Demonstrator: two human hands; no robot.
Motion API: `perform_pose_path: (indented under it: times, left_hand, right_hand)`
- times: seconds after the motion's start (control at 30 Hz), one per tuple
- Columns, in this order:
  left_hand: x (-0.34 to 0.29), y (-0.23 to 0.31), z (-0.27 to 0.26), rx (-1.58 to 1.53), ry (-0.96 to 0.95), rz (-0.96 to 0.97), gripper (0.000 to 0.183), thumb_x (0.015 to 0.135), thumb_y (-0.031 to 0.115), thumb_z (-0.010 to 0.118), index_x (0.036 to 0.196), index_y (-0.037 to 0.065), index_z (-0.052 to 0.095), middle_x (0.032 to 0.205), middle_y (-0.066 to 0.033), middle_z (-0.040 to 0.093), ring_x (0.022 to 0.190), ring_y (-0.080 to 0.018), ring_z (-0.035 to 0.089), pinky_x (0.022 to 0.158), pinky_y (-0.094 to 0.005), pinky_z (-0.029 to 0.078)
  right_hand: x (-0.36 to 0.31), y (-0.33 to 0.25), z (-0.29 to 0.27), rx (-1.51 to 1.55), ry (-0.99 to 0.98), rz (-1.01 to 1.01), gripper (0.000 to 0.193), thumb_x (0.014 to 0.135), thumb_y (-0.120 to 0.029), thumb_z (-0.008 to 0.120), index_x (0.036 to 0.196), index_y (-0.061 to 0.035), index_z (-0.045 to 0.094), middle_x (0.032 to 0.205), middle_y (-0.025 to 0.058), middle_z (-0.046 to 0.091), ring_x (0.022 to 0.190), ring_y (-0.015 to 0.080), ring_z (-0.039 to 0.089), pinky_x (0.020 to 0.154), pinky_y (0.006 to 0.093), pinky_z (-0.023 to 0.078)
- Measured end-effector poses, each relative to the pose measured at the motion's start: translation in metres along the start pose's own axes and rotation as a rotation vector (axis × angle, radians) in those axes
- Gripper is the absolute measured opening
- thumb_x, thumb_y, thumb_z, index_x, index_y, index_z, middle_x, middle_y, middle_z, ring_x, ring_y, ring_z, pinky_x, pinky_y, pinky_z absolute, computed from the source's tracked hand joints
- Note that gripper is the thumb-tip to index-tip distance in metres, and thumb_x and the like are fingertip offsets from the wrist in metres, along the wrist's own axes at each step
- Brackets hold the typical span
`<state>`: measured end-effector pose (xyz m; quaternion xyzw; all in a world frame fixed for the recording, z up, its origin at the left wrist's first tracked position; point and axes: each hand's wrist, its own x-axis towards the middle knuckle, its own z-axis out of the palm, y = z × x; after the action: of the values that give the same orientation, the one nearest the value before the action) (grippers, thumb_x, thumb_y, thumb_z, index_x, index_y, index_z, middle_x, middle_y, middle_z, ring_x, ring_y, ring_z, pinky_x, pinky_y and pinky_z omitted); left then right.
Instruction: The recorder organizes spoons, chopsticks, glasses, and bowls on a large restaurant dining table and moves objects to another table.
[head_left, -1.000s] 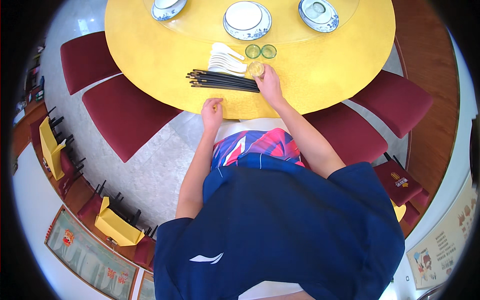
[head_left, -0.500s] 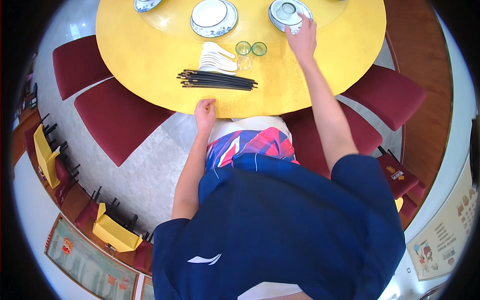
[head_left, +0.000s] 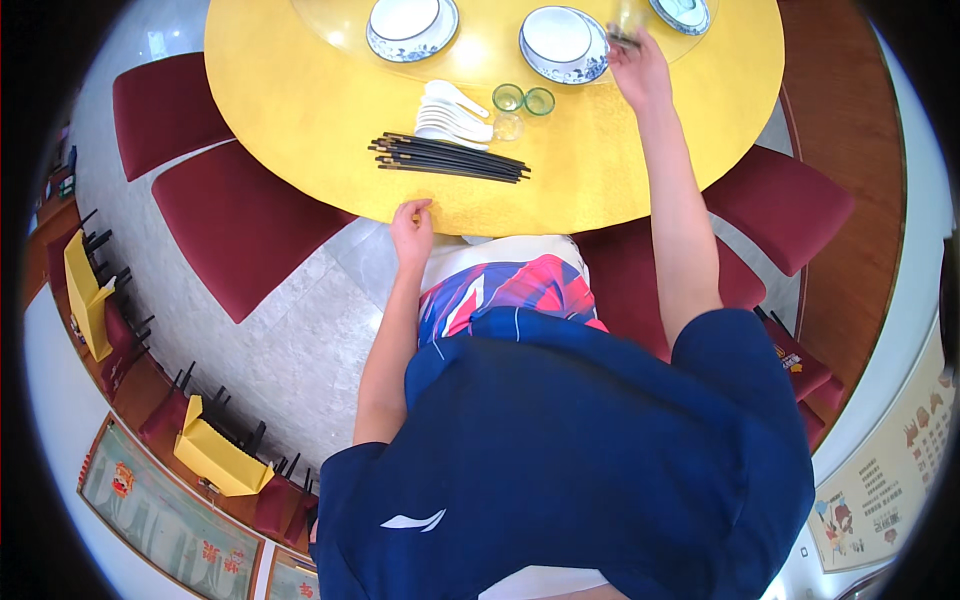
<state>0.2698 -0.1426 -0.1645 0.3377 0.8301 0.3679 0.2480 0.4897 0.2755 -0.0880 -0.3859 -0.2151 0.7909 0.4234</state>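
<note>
My right hand (head_left: 640,70) is raised at the right of the round table. Its closed fingers hold a clear glass cup (head_left: 629,22), slightly blurred. Just left of it, a white bowl (head_left: 557,33) sits on a blue-patterned plate (head_left: 578,74). Down at the near table edge rests my left hand (head_left: 411,232), its fingers curled in with nothing visible in them. Beyond it lie a bundle of black chopsticks (head_left: 450,158) and a row of white spoons (head_left: 452,115). Several small glass cups (head_left: 508,97) stand beside the spoons.
A yellow cloth covers the table (head_left: 300,130), with a clear turntable (head_left: 335,45) in the middle. Another bowl and plate set (head_left: 412,50) stands at the far left, and more dishes (head_left: 683,14) at the far right. Dark red chairs (head_left: 240,230) surround the table.
My right hand has lifted the glass cup out of the white bowl and moved it to the right. The left hand stays at the table edge. The view has shifted slightly.
</note>
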Motion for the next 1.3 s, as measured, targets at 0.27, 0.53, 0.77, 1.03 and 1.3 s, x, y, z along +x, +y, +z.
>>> perform_pose_path:
  times: [0.27, 0.53, 0.77, 1.03, 1.3]
  left_hand:
    - [0.007, -0.007, 0.003, -0.047, 0.001, 0.007, 0.015, 0.084, 0.003, 0.059, 0.094, 0.002, 0.07, 0.088, -0.0134, 0.066, 0.079, -0.0258, 0.064, 0.07, -0.0326, 0.051]
    - [0.009, -0.002, 0.006, -0.004, -0.049, 0.003, 0.013, 0.084, 0.004, 0.06, 0.093, 0.002, 0.07, 0.087, -0.0126, 0.067, 0.077, -0.0247, 0.064, 0.07, -0.0329, 0.051]
    - [0.009, -0.005, 0.007, 0.021, -0.034, 0.016, 0.013, 0.084, 0.003, 0.06, 0.091, 0.002, 0.07, 0.086, -0.013, 0.067, 0.077, -0.0253, 0.065, 0.07, -0.0337, 0.052]
    - [0.011, 0.005, 0.021, -0.018, -0.058, 0.002, 0.013, 0.085, 0.004, 0.059, 0.092, 0.002, 0.07, 0.086, -0.0131, 0.067, 0.077, -0.0254, 0.065, 0.07, -0.0341, 0.052]
    - [0.005, -0.006, 0.019, -0.096, -0.026, -0.058, 0.014, 0.086, 0.005, 0.059, 0.094, 0.002, 0.07, 0.089, -0.0134, 0.068, 0.079, -0.0259, 0.065, 0.071, -0.0342, 0.052]
  right_hand:
    - [-0.117, 0.062, -0.041, -0.329, 0.146, -0.031, 0.047, 0.09, -0.026, 0.067, 0.124, 0.0019, 0.051, 0.111, 0.0134, 0.063, 0.099, 0.022, 0.061, 0.083, 0.0309, 0.049]
    - [-0.14, 0.134, -0.054, -1.36, 0.074, -0.345, 0.057, 0.072, -0.028, 0.082, 0.118, -0.0055, 0.057, 0.103, 0.014, 0.066, 0.095, 0.0293, 0.063, 0.083, 0.0396, 0.05]
    - [-0.145, 0.156, -0.028, -1.655, 0.142, -0.498, 0.053, 0.076, -0.024, 0.078, 0.12, -0.0046, 0.053, 0.11, 0.017, 0.061, 0.101, 0.0355, 0.059, 0.088, 0.043, 0.048]
    - [-0.126, 0.174, -0.027, -1.293, 0.154, -0.279, 0.054, 0.079, -0.013, 0.073, 0.125, 0.0002, 0.048, 0.109, 0.0198, 0.059, 0.099, 0.0334, 0.06, 0.088, 0.0416, 0.048]
    - [-0.079, 0.079, -0.042, -1.503, 0.399, -0.697, 0.057, 0.078, -0.012, 0.067, 0.13, -0.0016, 0.045, 0.113, 0.02, 0.051, 0.106, 0.0345, 0.051, 0.094, 0.0423, 0.042]
